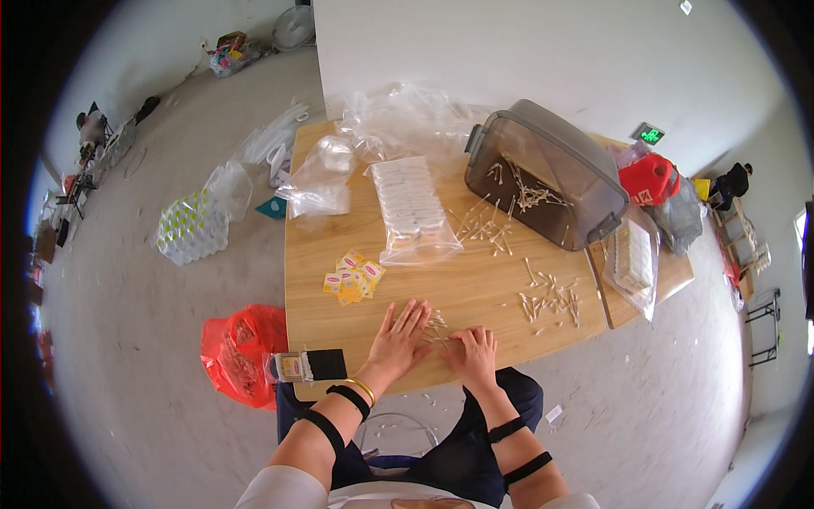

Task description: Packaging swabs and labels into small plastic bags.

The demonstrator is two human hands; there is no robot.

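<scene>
A small bunch of cotton swabs [436, 326] lies on the wooden table between my two hands. My left hand [398, 341] rests flat beside it, fingers stretched out and touching its left side. On the other side is my right hand [475, 352], its fingers slightly bent but apart and its thumb by the swab ends. Yellow-and-white printed cards [354, 278] form a loose pile beyond my left hand. Near my left wrist lies a clear pack of swabs [294, 367] with a black end. Loose swabs [551, 299] are scattered to the right.
A grey plastic bin [543, 127] lies tipped on its side with swabs inside. Behind the cards is a clear bag of packed swabs [409, 204]; another bag [630, 259] sits at right. A red plastic bag [242, 352] stands left of the table [500, 352].
</scene>
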